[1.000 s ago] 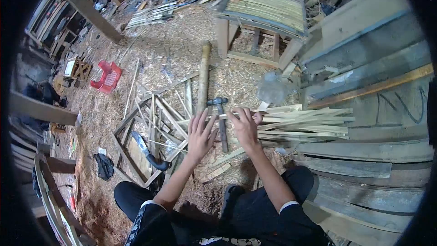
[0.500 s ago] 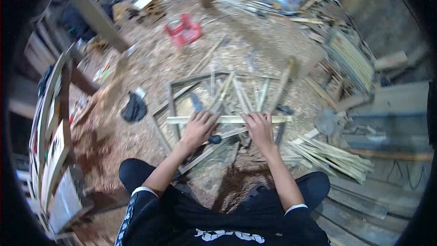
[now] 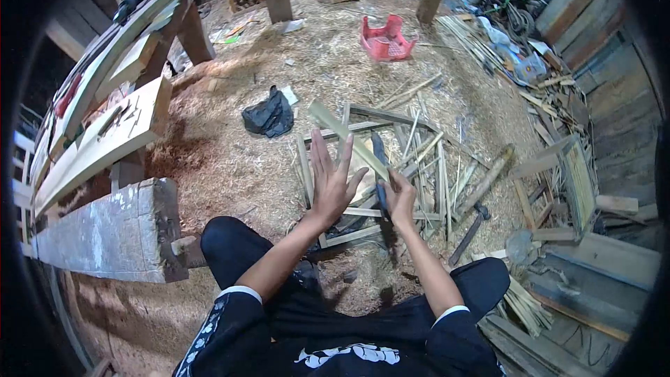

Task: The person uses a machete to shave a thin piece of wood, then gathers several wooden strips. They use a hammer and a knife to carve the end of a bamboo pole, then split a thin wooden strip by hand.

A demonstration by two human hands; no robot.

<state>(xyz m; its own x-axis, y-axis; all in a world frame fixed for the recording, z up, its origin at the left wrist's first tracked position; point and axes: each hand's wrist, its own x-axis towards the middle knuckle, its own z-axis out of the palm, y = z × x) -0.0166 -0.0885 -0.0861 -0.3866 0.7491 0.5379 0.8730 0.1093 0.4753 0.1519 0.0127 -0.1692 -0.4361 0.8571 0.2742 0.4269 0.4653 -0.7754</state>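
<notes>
My right hand (image 3: pixel 400 199) is closed on the near end of a pale wooden strip (image 3: pixel 349 141), which slants up and to the left. My left hand (image 3: pixel 331 180) has its fingers spread beside the strip and holds nothing. Below the hands, wooden frames (image 3: pixel 363 232) and thin slats (image 3: pixel 441 178) lie on the shavings. A dark curved tool (image 3: pixel 379 153), perhaps a saw or blade, lies under the strip, partly hidden by it.
At the left is a bench with thick boards (image 3: pixel 118 132) and a heavy beam (image 3: pixel 105 234). A black bag (image 3: pixel 269 113) and a red plastic stool (image 3: pixel 387 38) are ahead. A hammer-like tool (image 3: pixel 469 232) and a slat bundle (image 3: pixel 525 304) lie at the right.
The view has swung left. The strip was level with both hands on it; now it is slanted in my right hand, and my left hand has let go and opened.
</notes>
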